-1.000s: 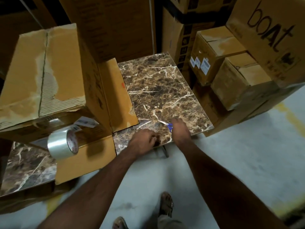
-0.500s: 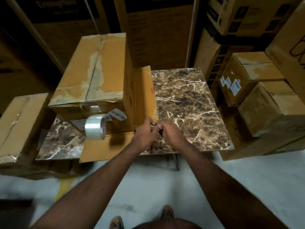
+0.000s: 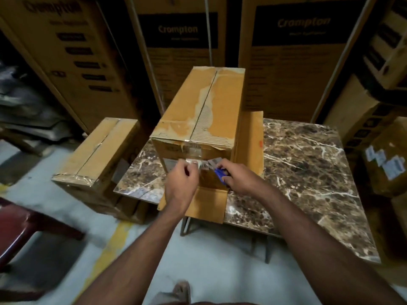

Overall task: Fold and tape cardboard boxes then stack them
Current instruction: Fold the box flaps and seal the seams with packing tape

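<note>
Cardboard box point(image 3: 199, 111) is standing on the marble counter point(image 3: 308, 168), its near flaps hanging open toward the person. Both hands, working at the counter's bare edge a second ago, are now meeting at the box's near face. The left hand point(image 3: 181, 183) is pinching something pale there, seemingly tape point(image 3: 193, 162), while the right hand point(image 3: 239, 178) is gripping a blue-handled cutter point(image 3: 220, 173). Judging by this, taping is underway; a taped box point(image 3: 97, 155) is waiting left of the counter.

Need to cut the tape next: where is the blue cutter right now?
In the head view, the blue cutter is gripped in the right hand, just right of centre, against the near face of the cardboard box on the marble table.
</note>
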Demonstrator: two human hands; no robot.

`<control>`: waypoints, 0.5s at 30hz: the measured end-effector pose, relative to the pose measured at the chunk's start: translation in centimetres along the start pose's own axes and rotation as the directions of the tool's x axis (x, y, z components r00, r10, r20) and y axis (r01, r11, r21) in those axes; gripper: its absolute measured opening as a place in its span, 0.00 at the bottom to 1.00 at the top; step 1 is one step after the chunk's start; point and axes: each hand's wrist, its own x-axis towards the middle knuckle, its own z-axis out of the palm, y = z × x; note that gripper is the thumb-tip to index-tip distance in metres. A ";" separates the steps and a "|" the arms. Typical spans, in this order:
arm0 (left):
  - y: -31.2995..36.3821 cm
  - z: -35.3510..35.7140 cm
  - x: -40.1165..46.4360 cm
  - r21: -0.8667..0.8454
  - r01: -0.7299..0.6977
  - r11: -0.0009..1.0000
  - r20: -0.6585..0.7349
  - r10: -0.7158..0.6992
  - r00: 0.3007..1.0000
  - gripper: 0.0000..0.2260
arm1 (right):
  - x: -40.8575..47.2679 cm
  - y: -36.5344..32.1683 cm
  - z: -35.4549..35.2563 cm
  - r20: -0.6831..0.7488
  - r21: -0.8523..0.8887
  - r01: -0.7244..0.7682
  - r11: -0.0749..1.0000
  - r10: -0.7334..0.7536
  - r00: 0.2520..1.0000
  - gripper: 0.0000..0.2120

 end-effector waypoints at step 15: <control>-6.1 -1.0 6.9 -0.464 0.333 0.821 0.426 -0.123 0.896 0.14 | 5.8 -2.2 -3.0 0.363 0.059 -0.345 0.937 0.301 0.882 0.11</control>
